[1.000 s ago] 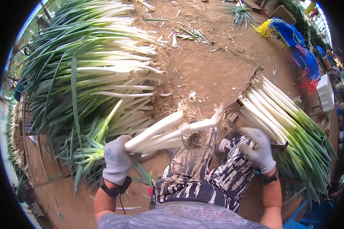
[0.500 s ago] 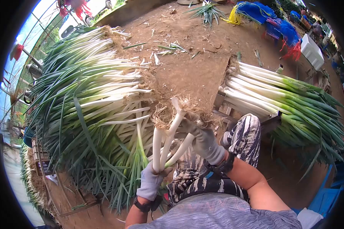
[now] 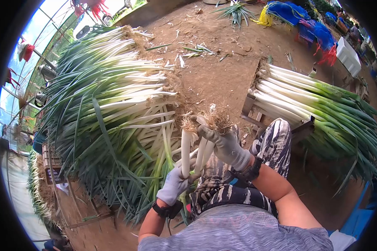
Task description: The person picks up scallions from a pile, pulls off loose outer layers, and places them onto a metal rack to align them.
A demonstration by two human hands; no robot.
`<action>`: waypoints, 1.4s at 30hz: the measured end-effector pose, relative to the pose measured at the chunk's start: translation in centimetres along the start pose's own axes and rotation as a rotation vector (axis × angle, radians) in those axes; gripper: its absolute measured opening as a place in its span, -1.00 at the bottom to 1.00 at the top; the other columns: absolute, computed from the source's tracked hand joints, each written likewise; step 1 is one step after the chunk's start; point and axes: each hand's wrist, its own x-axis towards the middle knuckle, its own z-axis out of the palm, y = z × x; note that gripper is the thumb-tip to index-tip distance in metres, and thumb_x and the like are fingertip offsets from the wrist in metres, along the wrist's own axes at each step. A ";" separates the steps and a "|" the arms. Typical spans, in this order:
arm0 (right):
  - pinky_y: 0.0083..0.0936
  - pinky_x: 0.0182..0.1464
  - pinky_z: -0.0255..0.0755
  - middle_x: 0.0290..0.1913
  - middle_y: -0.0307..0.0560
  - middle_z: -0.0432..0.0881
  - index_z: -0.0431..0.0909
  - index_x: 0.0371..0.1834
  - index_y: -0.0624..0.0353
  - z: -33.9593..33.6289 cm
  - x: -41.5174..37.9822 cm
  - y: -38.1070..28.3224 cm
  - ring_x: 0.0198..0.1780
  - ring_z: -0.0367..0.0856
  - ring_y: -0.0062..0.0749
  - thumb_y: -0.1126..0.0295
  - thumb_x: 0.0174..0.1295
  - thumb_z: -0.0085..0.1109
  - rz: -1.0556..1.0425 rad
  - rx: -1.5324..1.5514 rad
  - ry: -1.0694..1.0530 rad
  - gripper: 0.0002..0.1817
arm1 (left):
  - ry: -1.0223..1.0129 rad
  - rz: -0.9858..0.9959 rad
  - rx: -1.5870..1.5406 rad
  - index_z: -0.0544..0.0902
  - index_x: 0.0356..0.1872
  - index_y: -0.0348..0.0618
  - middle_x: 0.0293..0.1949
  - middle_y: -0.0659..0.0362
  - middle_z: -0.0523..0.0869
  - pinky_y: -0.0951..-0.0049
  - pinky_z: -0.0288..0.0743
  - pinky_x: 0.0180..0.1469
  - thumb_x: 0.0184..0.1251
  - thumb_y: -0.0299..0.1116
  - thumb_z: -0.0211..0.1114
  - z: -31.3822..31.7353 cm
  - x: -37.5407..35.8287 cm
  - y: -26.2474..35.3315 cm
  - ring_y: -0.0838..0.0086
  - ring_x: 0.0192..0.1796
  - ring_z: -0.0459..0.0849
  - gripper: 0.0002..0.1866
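Observation:
Both hands wear pale grey work gloves. My left hand (image 3: 174, 186) is closed around the white stems of several long green onions (image 3: 185, 152), which stand roots up in front of my lap. At their upper ends, my right hand (image 3: 227, 147) is curled over the stems just below the shaggy roots (image 3: 218, 120), its fingers bent round them. One stem stands a little apart on the left, beside the right fingertips. Leaf ends below the left hand are mostly hidden. To the left lies a big heap of green onions (image 3: 130, 98), roots facing the middle.
On the right, a stack of cleaner green onions (image 3: 293, 94) rests on a metal rack (image 3: 248, 104). Leaf scraps (image 3: 199, 50) litter the dirt floor. Blue netting (image 3: 316, 35) and a white foam box (image 3: 348, 56) lie at the back right. A crate (image 3: 52, 163) stands at far left.
My right hand has moved slightly up and left over the root ends. The held stems have shifted right and closer together. The whole view has shifted a little.

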 end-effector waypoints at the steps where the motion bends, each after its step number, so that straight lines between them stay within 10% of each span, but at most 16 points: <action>1: -0.55 0.03 0.46 -0.01 -0.21 0.61 0.48 0.18 0.20 -0.5 -0.1 0.6 0.02 0.54 -0.58 0.32 0.26 0.25 0.015 -0.004 -0.014 -0.57 | 0.024 -0.007 -0.189 0.60 0.08 -0.14 0.06 0.10 0.62 0.46 0.48 0.02 0.24 -0.24 0.38 0.3 0.4 0.8 0.46 0.04 0.61 -0.59; 3: -0.56 0.01 0.45 -0.05 -0.23 0.62 0.50 0.14 0.19 -0.1 -0.4 0.7 -0.02 0.55 -0.58 0.28 0.24 0.28 0.073 0.031 -0.042 -0.57 | -0.012 -0.042 -0.397 0.59 0.10 -0.13 0.16 0.08 0.54 0.46 0.48 0.01 0.24 -0.22 0.38 -0.3 1.0 2.0 0.47 0.05 0.58 -0.57; 6: -0.56 -0.04 0.45 -0.08 -0.24 0.62 0.54 0.07 0.19 1.6 -0.6 -0.2 -0.09 0.56 -0.58 0.26 0.21 0.32 0.098 0.083 -0.065 -0.60 | -0.136 0.090 0.121 0.58 0.11 -0.11 0.07 0.12 0.60 0.49 0.49 -0.03 0.24 -0.20 0.38 -1.7 2.1 1.2 0.52 0.00 0.58 -0.57; 15: -0.52 0.00 0.43 -0.10 -0.25 0.62 0.57 -0.02 0.19 2.8 -0.9 -1.5 -0.08 0.52 -0.59 0.35 0.17 0.35 -0.174 -0.404 -0.034 -0.67 | -0.268 -0.131 -0.207 0.56 0.05 -0.14 -0.13 0.29 0.64 0.55 0.45 -0.06 0.29 -0.29 0.33 0.8 2.8 -3.3 0.63 -0.10 0.55 -0.66; 18: -0.53 -0.03 0.44 -0.13 -0.24 0.64 0.59 -0.06 0.20 2.9 -0.4 -1.0 -0.10 0.55 -0.59 0.40 0.12 0.38 -0.066 0.033 0.023 -0.68 | -0.195 -0.103 -0.283 0.57 0.03 -0.16 -0.12 0.28 0.65 0.55 0.46 -0.06 0.29 -0.32 0.32 1.0 2.8 -1.7 0.63 -0.11 0.55 -0.68; 35: -0.55 -0.15 0.53 -0.20 -0.13 0.66 0.61 -0.09 0.31 2.4 0.6 -2.2 -0.21 0.63 -0.50 0.59 0.06 0.30 -0.613 -0.726 0.154 -0.70 | -0.107 -0.135 -0.290 0.57 0.03 -0.19 -0.23 0.31 0.64 0.57 0.45 -0.17 0.27 -0.37 0.33 0.6 2.6 -2.0 0.67 -0.22 0.53 -0.67; 38: -0.60 -0.09 0.53 -0.10 -0.10 0.65 0.53 0.04 0.34 2.3 0.1 -2.2 -0.13 0.62 -0.52 0.60 0.04 0.31 -0.649 -0.616 0.113 -0.58 | -0.110 -0.066 -0.275 0.56 0.03 -0.17 -0.28 0.35 0.60 0.60 0.42 -0.23 0.28 -0.37 0.32 0.4 2.4 -0.8 0.69 -0.27 0.49 -0.69; 42: -0.49 0.27 0.31 0.29 -0.01 0.41 0.15 0.39 0.37 3.1 -0.9 -6.8 0.23 0.41 -0.44 0.50 -0.03 0.42 -0.151 -0.320 -0.334 -0.13 | -0.118 -0.135 -0.282 0.57 -0.02 -0.17 -0.35 0.35 0.59 0.60 0.41 -0.25 0.28 -0.35 0.33 -0.1 1.8 -1.1 0.68 -0.30 0.50 -0.71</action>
